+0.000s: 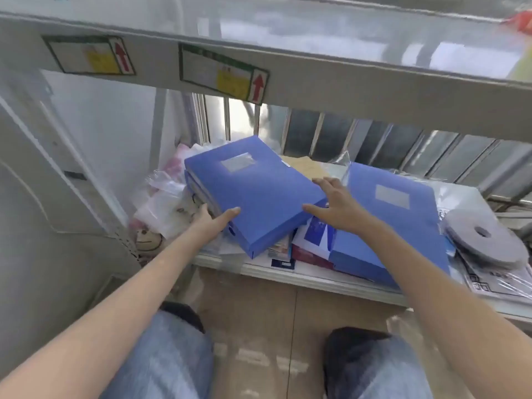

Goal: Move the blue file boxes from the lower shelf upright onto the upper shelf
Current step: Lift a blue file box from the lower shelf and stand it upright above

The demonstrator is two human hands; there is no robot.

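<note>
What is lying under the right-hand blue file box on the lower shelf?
The right blue file box rests tilted on loose papers and booklets that stick out at its left edge. Whatever lies beneath its middle is covered.

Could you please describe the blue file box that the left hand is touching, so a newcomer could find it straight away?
Look at the lower shelf, under the beam with two arrow labels. On its left half a blue file box lies flat atop another, the left hand at its near corner. Unlike the other blue box further right, it is stacked.
</note>
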